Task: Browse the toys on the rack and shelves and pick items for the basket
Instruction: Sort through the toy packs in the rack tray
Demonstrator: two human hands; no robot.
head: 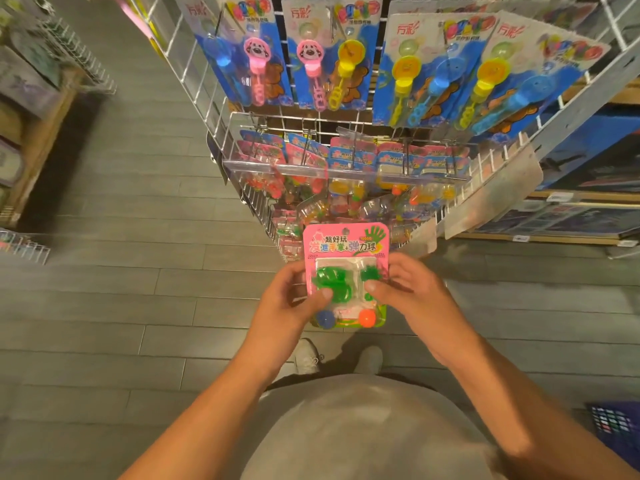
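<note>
The floor (145,306) is made of long grey planks. On the far left stands a wooden shelf (45,133) with a white wire basket (79,60) on top, all blurry. A small wire tray (24,249) sits low by the left edge. On the right, wooden shelves (571,195) hold flat dark boxes (568,220). The light is warm and yellowish.

The pink toy card (345,268) carries "超好玩" at its top, a larger coloured line "发泄手掌+弹力球" beneath it, and a small "10000" beside a printed green hand. The bubble wand cards (330,50) hanging on the wire rack (571,109) each show the red brand "方彩"; their smaller print is unreadable.
</note>
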